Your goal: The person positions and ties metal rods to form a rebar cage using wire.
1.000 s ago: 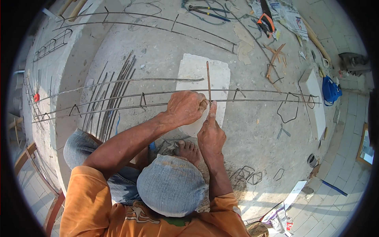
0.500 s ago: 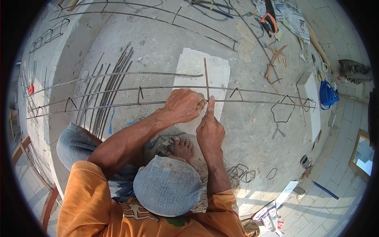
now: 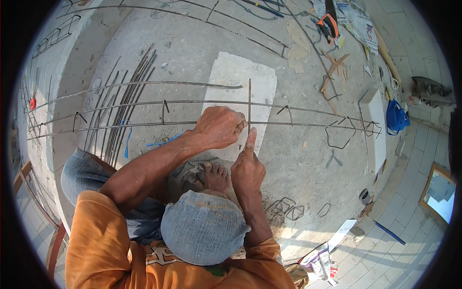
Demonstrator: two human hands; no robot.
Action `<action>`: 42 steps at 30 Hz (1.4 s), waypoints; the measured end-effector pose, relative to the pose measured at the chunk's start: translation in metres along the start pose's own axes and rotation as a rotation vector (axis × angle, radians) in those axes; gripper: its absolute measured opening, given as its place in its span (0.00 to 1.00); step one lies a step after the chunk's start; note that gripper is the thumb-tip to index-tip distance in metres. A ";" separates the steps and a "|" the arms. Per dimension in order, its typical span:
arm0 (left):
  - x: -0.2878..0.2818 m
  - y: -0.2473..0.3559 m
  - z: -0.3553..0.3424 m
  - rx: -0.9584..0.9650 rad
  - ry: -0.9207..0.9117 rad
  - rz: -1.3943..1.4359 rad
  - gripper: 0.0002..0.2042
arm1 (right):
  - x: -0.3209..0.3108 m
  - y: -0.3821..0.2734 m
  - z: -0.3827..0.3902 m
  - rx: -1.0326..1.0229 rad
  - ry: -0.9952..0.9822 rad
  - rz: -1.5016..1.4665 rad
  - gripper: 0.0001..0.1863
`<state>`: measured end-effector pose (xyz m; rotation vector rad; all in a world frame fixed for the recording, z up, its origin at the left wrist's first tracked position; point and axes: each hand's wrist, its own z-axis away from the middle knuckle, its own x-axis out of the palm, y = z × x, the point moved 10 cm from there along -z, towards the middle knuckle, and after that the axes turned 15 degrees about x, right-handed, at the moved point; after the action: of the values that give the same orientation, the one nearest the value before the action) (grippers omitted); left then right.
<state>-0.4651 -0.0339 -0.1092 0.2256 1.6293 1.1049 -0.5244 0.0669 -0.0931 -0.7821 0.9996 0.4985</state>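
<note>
In the head view, the straight, rust-brown steel rod (image 3: 250, 113) is lying across the pair of long, dark steel bars (image 3: 192, 101), over the flat, off-white rectangular slab (image 3: 240, 72) on the grey concrete floor (image 3: 298, 168). The bars are reaching from the raised concrete ledge (image 3: 67, 82) at the floor's left edge toward the white rectangular block (image 3: 375, 130) near its right edge. The left hand (image 3: 220, 127) is hovering over the nearer bar, its fingers curling into a clench just left of the rod; what they are gripping is hidden. The right hand (image 3: 248, 168) is pointing its index finger along the rod's near end, the other fingers curling inward; I cannot tell whether the thumb is pinching anything.

Compared with half a second ago, the right fingertip is sitting lower, just on the near side of the nearer bar rather than over it, while the left hand is keeping its place. In my judgement, this is leaving the crossing more exposed, with both hands still working at it.
</note>
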 end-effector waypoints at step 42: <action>-0.020 0.025 -0.032 0.073 -0.057 0.025 0.06 | -0.026 0.010 0.014 -0.194 0.218 -0.113 0.41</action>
<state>-0.4937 -0.0500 -0.0784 0.3234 1.6211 1.0498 -0.5359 0.0832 -0.0691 -1.0780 1.1116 0.4221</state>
